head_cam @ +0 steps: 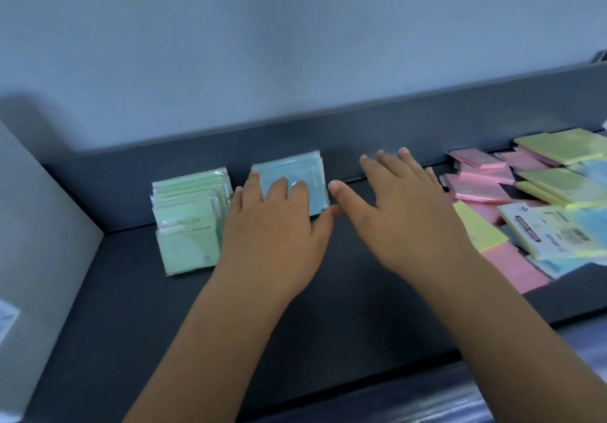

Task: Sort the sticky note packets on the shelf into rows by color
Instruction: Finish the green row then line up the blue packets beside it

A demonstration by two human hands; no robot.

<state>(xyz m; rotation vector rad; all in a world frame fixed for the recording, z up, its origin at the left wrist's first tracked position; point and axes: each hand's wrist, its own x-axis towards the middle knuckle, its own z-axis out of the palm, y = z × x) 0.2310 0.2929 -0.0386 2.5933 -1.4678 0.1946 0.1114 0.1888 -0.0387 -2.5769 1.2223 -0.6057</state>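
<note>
Packets of blue sticky notes stand on edge in a small stack at the rear of the dark shelf. They lean against its low back wall with their broad faces turned toward the camera, and they look near square, so no long axis can be told. The left hand rests its straight, spread fingers on the front packet's face, gripping nothing. Just to the right, the right hand is flat and unclenched, palm down, fingers splayed over the shelf floor; whether it touches cannot be told. Left of the blue stack, green packets form an overlapping row running from the back wall toward the shelf's front edge. Farther right lies a jumbled pile of pink, yellow and blue packets at mixed angles.
</note>
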